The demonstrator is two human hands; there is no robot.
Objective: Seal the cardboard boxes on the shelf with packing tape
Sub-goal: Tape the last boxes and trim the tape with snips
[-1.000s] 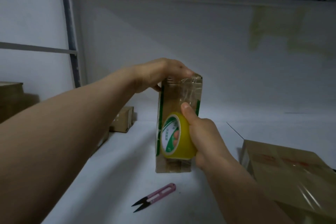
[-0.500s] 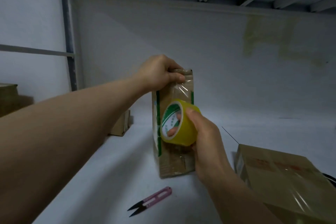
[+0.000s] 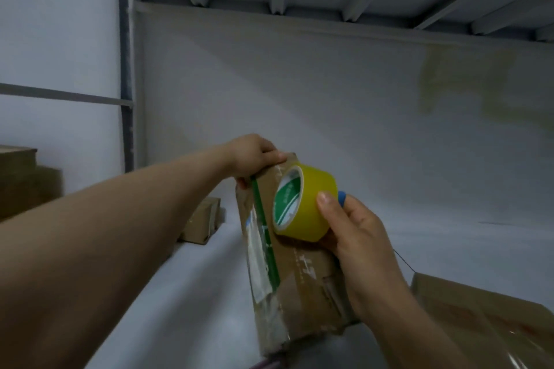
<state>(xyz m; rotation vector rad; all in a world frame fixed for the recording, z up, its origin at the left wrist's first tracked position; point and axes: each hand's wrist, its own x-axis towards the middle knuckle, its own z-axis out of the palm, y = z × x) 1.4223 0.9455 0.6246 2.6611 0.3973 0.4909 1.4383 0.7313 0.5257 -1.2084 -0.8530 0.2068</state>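
Note:
A narrow cardboard box (image 3: 302,284) with a green stripe stands on end on the white shelf (image 3: 186,287), tilted slightly. My left hand (image 3: 254,156) grips its top left corner, thumb lying along the top edge. My right hand (image 3: 353,234) holds a yellow roll of packing tape (image 3: 305,204) against the box's upper right face, thumb on the roll's outer rim. A blue fingertip cover shows behind the roll. Clear tape glints along the box's left side.
A flat cardboard box (image 3: 485,326) with glossy tape lies at the lower right. A small box (image 3: 201,223) sits at the back left, and stacked boxes (image 3: 21,180) stand at the far left. The pink snips' handle (image 3: 265,365) peeks out under the standing box. Shelf beams run overhead.
My right hand has carried the tape roll up the box from its lower face to near the top. The box has turned and tilted, and now hides most of the pink snips.

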